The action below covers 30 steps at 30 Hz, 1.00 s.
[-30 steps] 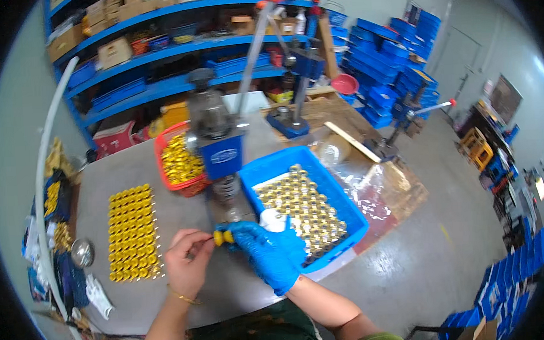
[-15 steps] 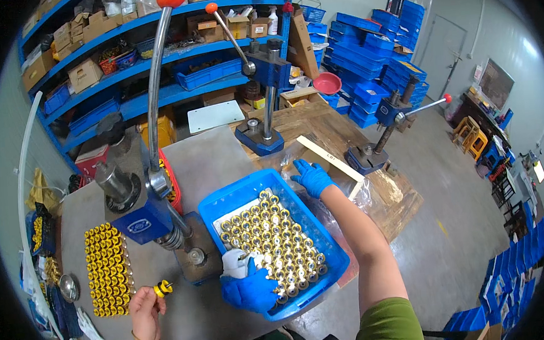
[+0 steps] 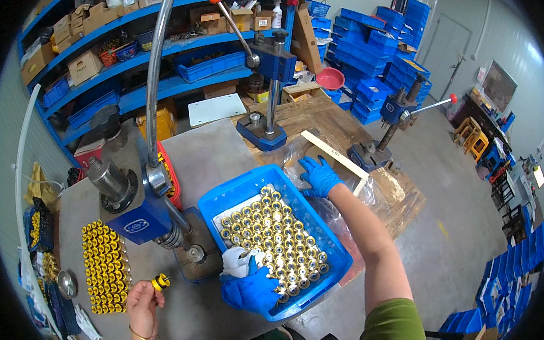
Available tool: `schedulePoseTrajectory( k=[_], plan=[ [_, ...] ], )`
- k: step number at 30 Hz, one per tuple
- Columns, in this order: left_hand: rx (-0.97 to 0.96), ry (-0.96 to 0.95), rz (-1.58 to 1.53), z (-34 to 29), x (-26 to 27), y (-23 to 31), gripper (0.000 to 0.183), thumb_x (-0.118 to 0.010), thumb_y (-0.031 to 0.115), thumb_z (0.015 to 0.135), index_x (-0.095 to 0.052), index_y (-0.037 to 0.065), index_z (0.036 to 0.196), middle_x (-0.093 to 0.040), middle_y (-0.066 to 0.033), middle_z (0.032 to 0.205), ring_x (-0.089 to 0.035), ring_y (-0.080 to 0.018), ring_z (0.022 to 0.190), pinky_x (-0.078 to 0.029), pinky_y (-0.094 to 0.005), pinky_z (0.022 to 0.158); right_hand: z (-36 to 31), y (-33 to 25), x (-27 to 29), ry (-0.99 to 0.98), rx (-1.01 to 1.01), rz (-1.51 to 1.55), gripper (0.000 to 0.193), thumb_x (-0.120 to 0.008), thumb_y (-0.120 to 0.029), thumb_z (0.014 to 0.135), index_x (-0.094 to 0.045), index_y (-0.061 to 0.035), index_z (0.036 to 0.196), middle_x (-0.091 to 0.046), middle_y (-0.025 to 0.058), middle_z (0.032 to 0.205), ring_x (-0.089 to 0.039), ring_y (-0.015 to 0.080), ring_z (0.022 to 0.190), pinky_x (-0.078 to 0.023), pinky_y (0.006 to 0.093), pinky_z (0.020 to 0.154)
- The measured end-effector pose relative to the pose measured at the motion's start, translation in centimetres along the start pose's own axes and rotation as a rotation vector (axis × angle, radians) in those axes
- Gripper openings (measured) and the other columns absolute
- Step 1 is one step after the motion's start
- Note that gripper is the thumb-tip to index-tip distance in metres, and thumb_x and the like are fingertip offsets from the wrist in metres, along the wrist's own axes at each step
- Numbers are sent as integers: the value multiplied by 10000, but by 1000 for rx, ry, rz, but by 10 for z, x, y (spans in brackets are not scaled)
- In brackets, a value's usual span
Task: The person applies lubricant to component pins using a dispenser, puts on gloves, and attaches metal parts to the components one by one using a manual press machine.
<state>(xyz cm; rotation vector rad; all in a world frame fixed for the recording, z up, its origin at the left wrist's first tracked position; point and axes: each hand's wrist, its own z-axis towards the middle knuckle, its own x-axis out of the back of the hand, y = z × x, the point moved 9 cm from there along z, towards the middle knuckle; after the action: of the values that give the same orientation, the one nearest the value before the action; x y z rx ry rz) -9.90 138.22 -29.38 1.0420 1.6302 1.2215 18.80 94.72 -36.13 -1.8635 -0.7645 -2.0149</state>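
"Plainly, what does the left hand hold?"

"A yellow piece with a dark band and a thin protruding pin, pinched in bare fingertips above the grey surface. It sits just beside the near end of a block of yellow pieces; gripping it at one side appears to leave the pin clear."

"And the right hand?"

"Gloved in blue, fingers spread, it reaches beyond the blue tray to a clear plastic sheet. No grasped object shows; whether the fingertips press on the film, one cannot tell."

"Why such neat ranks?"

"Likely so that pieces can be lifted singly. The yellow ones stand in close rows at left. Round, gold-rimmed parts crowd a pale liner in the tray. A blue hand press stands between the two groups, presumably handy to both."

"What of the materials?"

"Hard and soft, side by side. The press carries a polished metal lever above a dark, worn base; the tray is smooth plastic. A crumpled blue and white bundle slumps over its near left corner. Behind, a pale wooden strip lies across rough, stained boards, the glossy sheet creased around it."
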Motion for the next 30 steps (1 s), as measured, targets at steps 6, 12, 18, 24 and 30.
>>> schedulePoseTrajectory(
  k=[6,12,18,24,30],
  plan=[
    [-42,-36,-55,-3,6,2,174,-516,176,961,-552,38,860,-559,-47,685,-519,-130,596,-412,-257,568,-2,58,-11,258,-248,349,444,-628,-340,851,-610,-60,1195,-468,178,1377,-430,303,1279,-356,425,1052],
    [-43,10,-75,-6,22,-1,180,-513,178,963,-550,42,852,-560,-43,681,-523,-128,596,-417,-259,569,-55,107,41,772,-549,1321,362,-557,-352,943,-647,-45,1113,-641,29,1048,-542,124,959,-411,286,868],
    [-54,-70,-25,-6,11,-2,182,-513,181,963,-547,47,846,-549,-32,676,-515,-118,604,-412,-256,578,-91,93,137,893,-394,1356,318,-507,-301,974,-647,-24,1039,-683,100,1017,-610,161,917,-454,319,858],
    [-51,-130,-44,-17,0,3,181,-518,196,961,-549,60,845,-552,-18,688,-516,-108,624,-407,-252,595,-142,32,249,964,-352,1441,264,-498,-245,974,-600,-3,997,-678,127,887,-641,200,753,-508,342,730],
    [41,-180,-39,-36,-15,-2,187,-521,205,963,-553,63,845,-556,-13,715,-520,-104,665,-410,-251,634,-175,-27,267,921,-261,1637,264,-528,-275,957,-588,-18,977,-619,92,755,-579,181,632,-480,312,632]
  ],
)
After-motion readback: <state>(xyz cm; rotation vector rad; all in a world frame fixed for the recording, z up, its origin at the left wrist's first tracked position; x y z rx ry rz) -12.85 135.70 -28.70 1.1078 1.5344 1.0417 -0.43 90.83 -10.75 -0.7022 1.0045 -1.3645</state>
